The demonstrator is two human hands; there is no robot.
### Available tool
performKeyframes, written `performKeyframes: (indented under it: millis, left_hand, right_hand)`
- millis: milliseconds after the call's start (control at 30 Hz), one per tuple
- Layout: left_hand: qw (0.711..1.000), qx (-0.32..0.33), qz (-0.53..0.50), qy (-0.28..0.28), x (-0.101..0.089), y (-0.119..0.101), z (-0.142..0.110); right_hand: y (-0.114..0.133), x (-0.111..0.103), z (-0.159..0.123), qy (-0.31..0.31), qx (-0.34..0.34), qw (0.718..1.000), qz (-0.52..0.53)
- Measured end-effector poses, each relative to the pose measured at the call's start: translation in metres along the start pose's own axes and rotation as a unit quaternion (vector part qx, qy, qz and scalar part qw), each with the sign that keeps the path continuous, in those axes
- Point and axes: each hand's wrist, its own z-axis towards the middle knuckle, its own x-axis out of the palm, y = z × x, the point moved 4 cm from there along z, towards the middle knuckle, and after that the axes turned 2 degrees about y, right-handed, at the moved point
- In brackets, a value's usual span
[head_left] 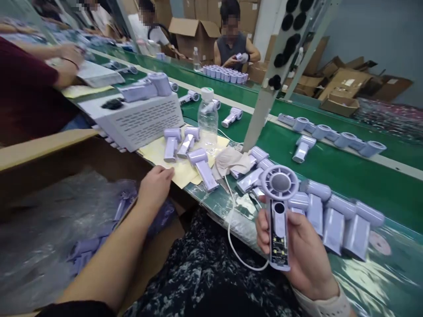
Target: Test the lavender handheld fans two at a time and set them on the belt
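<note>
My right hand (pixel 307 246) is wrapped round a lilac handheld fan (pixel 279 220). The fan stands upright, its round grille toward me and its handle open, baring a circuit board. A white cable (pixel 230 229) loops to the handle's lower end. My left hand (pixel 156 185) is at the table edge beside a yellow paper sheet (pixel 180 171), its fingers curled together; nothing shows in them. On and beside the sheet lie several lilac fans (pixel 205 169). More fans (pixel 337 211) lie in a row right of my right hand, and a crumpled cloth (pixel 231 159) lies behind the cable.
A clear plastic bottle (pixel 207 121) stands behind the sheet. Left of it is a white perforated box (pixel 142 123). A metal post (pixel 264 101) rises by the green conveyor (pixel 264 143), which carries fans. A carton (pixel 49 152) with plastic-wrapped parts is at my left. Co-workers sit beyond.
</note>
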Motion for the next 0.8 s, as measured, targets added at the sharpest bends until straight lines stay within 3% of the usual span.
performKeyframes:
  millis: [133, 233, 300, 367, 467, 533, 667, 800]
  left_hand:
    - [1.0, 0.022, 0.013, 0.01, -0.007, -0.014, -0.001]
    - [0.994, 0.041, -0.104, -0.012, -0.024, -0.049, -0.008]
    - [0.963, 0.078, -0.258, 0.002, -0.034, -0.084, -0.017]
    - [0.909, 0.169, -0.376, 0.064, -0.042, -0.13, -0.029]
    - [0.845, 0.325, -0.408, 0.116, -0.053, -0.19, -0.046]
    - [0.828, 0.394, -0.377, 0.127, -0.056, -0.216, -0.051]
    - [0.835, 0.435, -0.296, 0.16, -0.049, -0.235, -0.052]
    - [0.83, 0.369, -0.347, 0.234, -0.023, -0.231, -0.051]
  right_hand:
    - [-0.006, 0.001, -0.005, 0.017, -0.004, 1.0, 0.017]
    - [-0.008, -0.003, -0.012, 0.026, 0.003, 0.999, 0.027]
    - [-0.008, -0.004, -0.015, 0.032, 0.008, 0.999, 0.032]
    - [-0.01, -0.003, -0.017, 0.04, 0.016, 0.999, 0.031]
    - [-0.017, -0.005, -0.017, 0.043, 0.034, 0.998, 0.026]
    - [-0.023, -0.009, -0.018, 0.04, 0.038, 0.998, 0.029]
    - [-0.032, -0.02, -0.019, 0.016, 0.04, 0.999, 0.026]
    - [-0.038, -0.024, -0.018, -0.03, 0.064, 0.998, 0.006]
